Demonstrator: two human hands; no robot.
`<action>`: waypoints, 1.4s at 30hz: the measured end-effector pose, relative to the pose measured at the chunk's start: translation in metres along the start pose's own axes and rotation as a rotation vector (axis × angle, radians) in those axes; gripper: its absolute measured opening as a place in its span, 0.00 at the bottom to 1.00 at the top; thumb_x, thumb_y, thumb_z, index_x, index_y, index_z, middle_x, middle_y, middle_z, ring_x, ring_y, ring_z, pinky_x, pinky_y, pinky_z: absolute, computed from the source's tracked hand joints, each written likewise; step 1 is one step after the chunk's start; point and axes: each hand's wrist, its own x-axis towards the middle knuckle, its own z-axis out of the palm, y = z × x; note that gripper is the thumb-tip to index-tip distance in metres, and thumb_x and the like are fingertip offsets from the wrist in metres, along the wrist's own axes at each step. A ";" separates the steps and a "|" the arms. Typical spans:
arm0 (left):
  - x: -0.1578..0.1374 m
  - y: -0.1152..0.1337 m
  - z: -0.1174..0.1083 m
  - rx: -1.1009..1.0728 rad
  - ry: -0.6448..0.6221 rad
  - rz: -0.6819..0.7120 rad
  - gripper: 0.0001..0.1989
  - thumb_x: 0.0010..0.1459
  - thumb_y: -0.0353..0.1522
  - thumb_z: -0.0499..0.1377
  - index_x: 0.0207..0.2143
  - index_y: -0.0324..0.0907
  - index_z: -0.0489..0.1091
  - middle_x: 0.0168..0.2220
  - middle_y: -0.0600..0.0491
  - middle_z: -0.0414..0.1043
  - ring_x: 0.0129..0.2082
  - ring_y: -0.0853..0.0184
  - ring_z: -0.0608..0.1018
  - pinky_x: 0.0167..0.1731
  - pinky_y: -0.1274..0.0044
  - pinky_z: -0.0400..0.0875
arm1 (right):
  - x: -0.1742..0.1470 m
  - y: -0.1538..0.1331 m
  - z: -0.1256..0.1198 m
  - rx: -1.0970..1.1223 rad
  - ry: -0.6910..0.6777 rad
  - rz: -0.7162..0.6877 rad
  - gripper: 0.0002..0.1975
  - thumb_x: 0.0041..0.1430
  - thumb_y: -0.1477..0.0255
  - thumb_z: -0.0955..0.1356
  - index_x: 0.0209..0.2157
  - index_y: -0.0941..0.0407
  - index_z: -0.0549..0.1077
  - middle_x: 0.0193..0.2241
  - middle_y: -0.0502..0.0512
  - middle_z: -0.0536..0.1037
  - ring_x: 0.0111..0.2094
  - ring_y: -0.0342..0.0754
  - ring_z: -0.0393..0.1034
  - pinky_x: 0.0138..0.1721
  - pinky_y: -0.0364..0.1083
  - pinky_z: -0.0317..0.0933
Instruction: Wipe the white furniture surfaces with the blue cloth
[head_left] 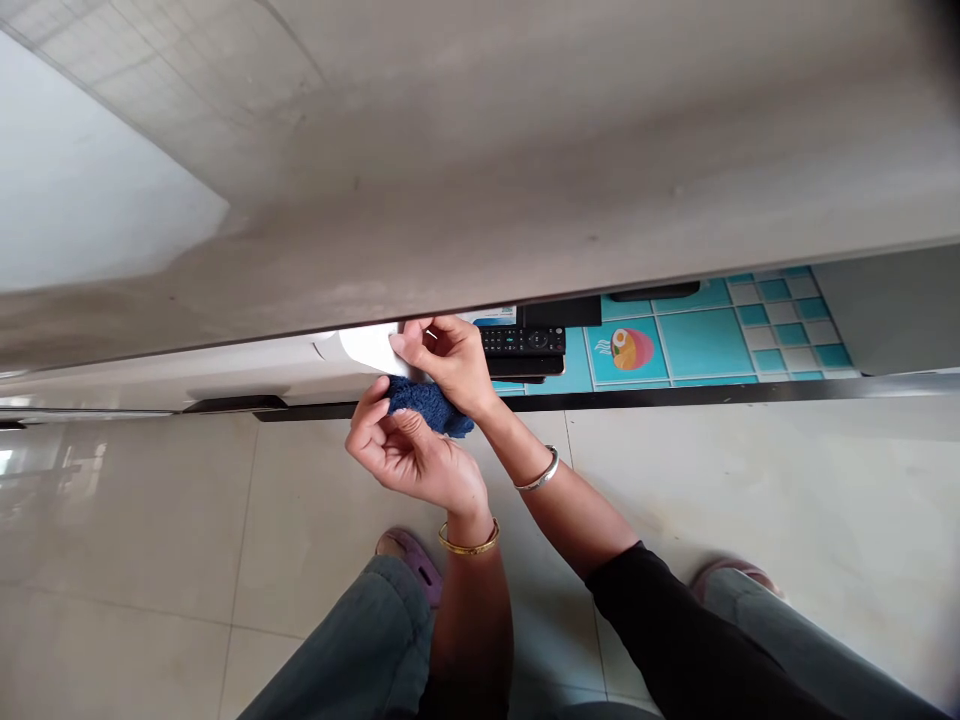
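A dark blue fluffy cloth (429, 405) is gripped between the thumb and fingers of my left hand (416, 455), which is turned palm up with a gold bangle at the wrist. Just above it, my right hand (454, 365), with a silver bangle, is closed in a pinch at the edge of a smooth white piece (367, 347). What that white piece is I cannot tell, as the overhanging panel hides its upper part. Both hands are close together, and the cloth lies between them.
A pale glossy panel (480, 170) overhangs the hands. Beneath its edge, a black remote control (536, 340) lies on a turquoise tile-patterned surface (705, 340) with a dark front edge. Below are light floor tiles (315, 510) and my feet in purple clogs (420, 570).
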 end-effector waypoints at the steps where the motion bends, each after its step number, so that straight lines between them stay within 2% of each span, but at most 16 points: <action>1: 0.000 0.000 0.000 -0.011 0.002 -0.003 0.05 0.67 0.28 0.51 0.45 0.45 0.60 0.51 0.50 0.72 0.49 0.67 0.77 0.47 0.71 0.73 | 0.000 0.000 0.000 -0.012 0.001 -0.003 0.21 0.55 0.52 0.75 0.29 0.55 0.70 0.32 0.49 0.69 0.31 0.40 0.61 0.31 0.43 0.60; 6: 0.001 0.001 0.000 -0.099 0.018 -0.013 0.05 0.67 0.27 0.53 0.44 0.44 0.62 0.50 0.51 0.73 0.49 0.68 0.77 0.49 0.71 0.72 | 0.001 0.001 0.000 -0.019 0.018 -0.020 0.22 0.56 0.51 0.74 0.28 0.55 0.70 0.32 0.49 0.69 0.32 0.40 0.60 0.32 0.43 0.59; 13: 0.000 0.002 0.000 -0.101 0.027 -0.021 0.05 0.67 0.27 0.54 0.44 0.45 0.62 0.50 0.51 0.73 0.49 0.67 0.77 0.48 0.71 0.72 | 0.000 0.003 -0.002 0.041 -0.038 -0.019 0.18 0.56 0.56 0.76 0.29 0.55 0.71 0.31 0.49 0.68 0.32 0.41 0.60 0.35 0.44 0.60; 19: 0.000 0.001 -0.001 -0.118 0.025 -0.026 0.05 0.67 0.27 0.54 0.44 0.44 0.63 0.50 0.51 0.74 0.49 0.67 0.77 0.48 0.71 0.72 | 0.001 0.006 -0.003 0.046 -0.007 -0.045 0.19 0.57 0.56 0.75 0.28 0.55 0.70 0.32 0.49 0.67 0.32 0.41 0.60 0.34 0.44 0.59; 25: 0.000 0.000 -0.002 -0.184 0.043 -0.020 0.06 0.66 0.26 0.56 0.43 0.44 0.64 0.48 0.52 0.75 0.49 0.69 0.77 0.48 0.73 0.71 | -0.001 0.010 -0.008 0.058 -0.093 -0.066 0.14 0.57 0.59 0.76 0.33 0.54 0.74 0.34 0.50 0.68 0.35 0.42 0.62 0.36 0.44 0.63; 35: -0.003 0.001 -0.002 -0.074 0.012 0.008 0.05 0.68 0.27 0.53 0.44 0.45 0.62 0.50 0.51 0.73 0.50 0.68 0.77 0.47 0.73 0.72 | 0.001 0.005 -0.009 0.037 -0.076 -0.041 0.16 0.57 0.58 0.76 0.30 0.55 0.71 0.34 0.50 0.69 0.35 0.42 0.63 0.36 0.44 0.64; 42: -0.003 0.001 -0.003 -0.127 0.027 -0.028 0.05 0.67 0.27 0.54 0.44 0.45 0.63 0.50 0.51 0.74 0.49 0.67 0.77 0.48 0.72 0.71 | 0.002 0.006 -0.007 0.023 -0.034 -0.036 0.18 0.58 0.56 0.75 0.29 0.55 0.71 0.33 0.50 0.68 0.34 0.42 0.62 0.34 0.44 0.61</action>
